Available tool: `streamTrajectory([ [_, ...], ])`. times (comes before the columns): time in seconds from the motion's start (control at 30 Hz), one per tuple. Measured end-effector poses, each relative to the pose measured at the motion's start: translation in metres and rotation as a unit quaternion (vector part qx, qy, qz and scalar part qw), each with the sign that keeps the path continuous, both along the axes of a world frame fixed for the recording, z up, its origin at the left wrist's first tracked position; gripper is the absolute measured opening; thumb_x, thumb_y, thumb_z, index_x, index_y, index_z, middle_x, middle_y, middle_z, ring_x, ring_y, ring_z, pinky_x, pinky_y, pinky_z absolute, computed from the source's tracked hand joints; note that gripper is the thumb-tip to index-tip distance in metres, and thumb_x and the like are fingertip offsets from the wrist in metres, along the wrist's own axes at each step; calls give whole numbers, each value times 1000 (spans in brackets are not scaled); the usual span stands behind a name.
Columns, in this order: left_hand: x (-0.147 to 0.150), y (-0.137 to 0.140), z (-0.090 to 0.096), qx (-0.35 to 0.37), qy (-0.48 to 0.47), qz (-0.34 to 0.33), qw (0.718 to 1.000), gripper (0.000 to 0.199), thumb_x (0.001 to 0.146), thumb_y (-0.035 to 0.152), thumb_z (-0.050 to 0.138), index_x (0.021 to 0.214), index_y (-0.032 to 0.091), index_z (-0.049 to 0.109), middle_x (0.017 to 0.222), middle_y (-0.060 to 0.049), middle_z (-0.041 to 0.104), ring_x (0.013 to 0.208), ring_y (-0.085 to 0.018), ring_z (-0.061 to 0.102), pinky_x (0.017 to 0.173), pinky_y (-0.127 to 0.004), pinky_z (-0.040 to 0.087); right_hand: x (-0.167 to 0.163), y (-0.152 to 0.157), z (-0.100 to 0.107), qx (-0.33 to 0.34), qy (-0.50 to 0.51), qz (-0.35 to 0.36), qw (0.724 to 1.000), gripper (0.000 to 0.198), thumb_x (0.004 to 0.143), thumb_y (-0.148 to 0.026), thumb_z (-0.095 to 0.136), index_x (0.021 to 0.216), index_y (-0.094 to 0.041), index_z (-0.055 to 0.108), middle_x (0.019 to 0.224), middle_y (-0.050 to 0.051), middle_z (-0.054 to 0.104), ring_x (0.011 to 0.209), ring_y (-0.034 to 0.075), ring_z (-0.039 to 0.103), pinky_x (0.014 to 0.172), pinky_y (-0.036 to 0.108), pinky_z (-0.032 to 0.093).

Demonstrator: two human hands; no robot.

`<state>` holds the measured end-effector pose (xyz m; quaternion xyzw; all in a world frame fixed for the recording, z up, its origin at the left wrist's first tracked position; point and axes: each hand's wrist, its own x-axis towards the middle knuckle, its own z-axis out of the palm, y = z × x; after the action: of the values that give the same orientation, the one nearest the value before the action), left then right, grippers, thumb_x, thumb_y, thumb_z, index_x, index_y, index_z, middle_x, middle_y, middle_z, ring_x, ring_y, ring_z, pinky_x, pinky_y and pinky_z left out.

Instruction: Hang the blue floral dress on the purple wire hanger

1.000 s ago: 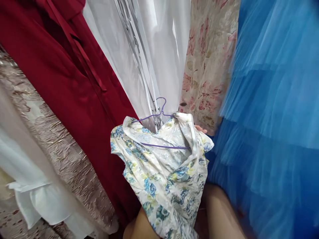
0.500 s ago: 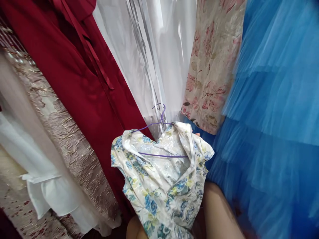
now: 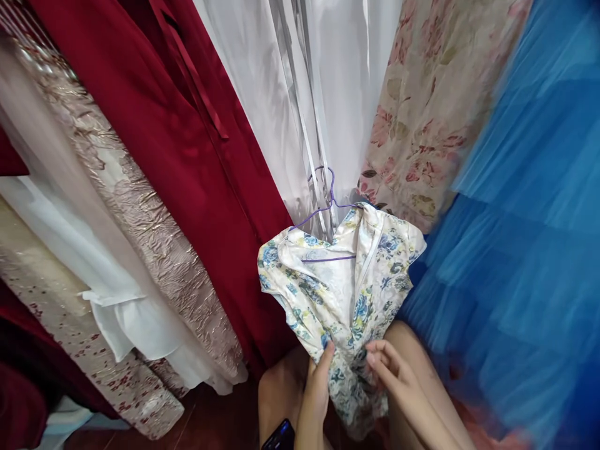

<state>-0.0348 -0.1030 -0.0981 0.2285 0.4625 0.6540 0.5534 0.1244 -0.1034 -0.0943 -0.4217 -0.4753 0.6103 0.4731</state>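
Observation:
A white floral dress [image 3: 300, 306] with blue and yellow flowers and short cap sleeves hangs on a thin purple wire hanger [image 3: 334, 187] in front of me, its V-neck facing me. My left hand [image 3: 319, 381] grips the dress at its waist from the left; the thumb lies on the front, and the other fingers are hidden behind the cloth. At the opposite side of the waist, my right hand [image 3: 394, 372] has its fingers curled and pinched together at the cloth. The gathered lower part of the dress falls between my knees.
Long garments hang all around: a dark red dress [image 3: 187, 162], white cloth [image 3: 253, 81], a pink-flowered dress [image 3: 422, 125] and a blue tulle dress [image 3: 515, 250]. Shiny brocade [image 3: 154, 231] hangs at left. A dark phone [image 3: 280, 435] is by my left leg, above a reddish floor.
My hands have come into view at the dress's waist; before, only fingertips showed by its right shoulder. The dress and hanger appear further right and slightly higher as the view shifted.

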Motion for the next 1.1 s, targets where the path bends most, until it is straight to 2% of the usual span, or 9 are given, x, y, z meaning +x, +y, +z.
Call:
streamTrajectory([
  [0.13,-6,-4,7,50,140,-45,988,67,80,43,73,141,25,52,142,-8,54,138,-27,41,117,-39,31,-16,19,22,85,-64,-55,993,34,87,-53,60,92,-20,53,63,-5,44,59,14,42,57,26,34],
  [0.3,-9,-12,9,57,202,-68,975,58,85,45,67,137,22,55,139,-10,56,136,-27,44,115,-39,33,-18,25,34,147,-190,-64,969,34,89,-47,57,70,-20,48,60,-3,45,58,14,41,56,27,31],
  [0.47,-16,-10,4,13,245,41,969,49,83,44,68,123,16,61,120,-14,67,119,-30,59,103,-42,45,-10,13,43,143,-184,-37,972,38,88,-43,59,62,-20,42,57,-4,41,56,13,38,54,26,29],
  [0.53,-13,-11,5,47,307,149,939,48,85,40,67,126,17,57,123,-15,63,117,-30,59,101,-44,46,-10,6,41,128,-149,-24,980,38,88,-43,59,62,-20,42,56,-4,38,55,12,36,53,26,27],
  [0.6,-4,-15,7,126,390,281,868,49,86,34,65,130,19,51,132,-15,55,123,-29,53,104,-46,43,-12,-1,37,111,-108,-12,988,40,87,-45,60,62,-20,42,55,-5,36,53,11,33,51,25,25],
  [0.67,10,-23,7,196,464,332,797,44,86,26,64,127,19,52,133,-15,51,125,-28,50,106,-46,40,-16,-8,33,97,-67,-1,993,41,86,-47,62,62,-20,42,55,-6,35,52,10,29,50,25,22],
  [0.73,25,-31,5,237,507,281,779,35,87,22,62,120,19,55,127,-15,53,121,-27,51,103,-44,42,-21,-13,31,79,-30,16,996,42,84,-48,65,63,-20,43,54,-6,36,50,9,29,49,25,20],
  [0.93,50,-26,0,271,469,164,824,9,93,16,51,96,19,59,91,-6,61,86,-18,61,77,-29,50,-20,-16,44,41,39,36,998,42,81,-47,69,61,-19,46,48,-4,46,46,8,38,48,24,24],
  [1.1,38,-16,8,298,499,102,807,16,91,10,52,80,19,60,77,-2,57,74,-14,59,71,-24,47,-4,15,69,16,61,41,997,43,81,-45,70,56,-16,50,42,-7,39,40,4,23,44,24,13],
])
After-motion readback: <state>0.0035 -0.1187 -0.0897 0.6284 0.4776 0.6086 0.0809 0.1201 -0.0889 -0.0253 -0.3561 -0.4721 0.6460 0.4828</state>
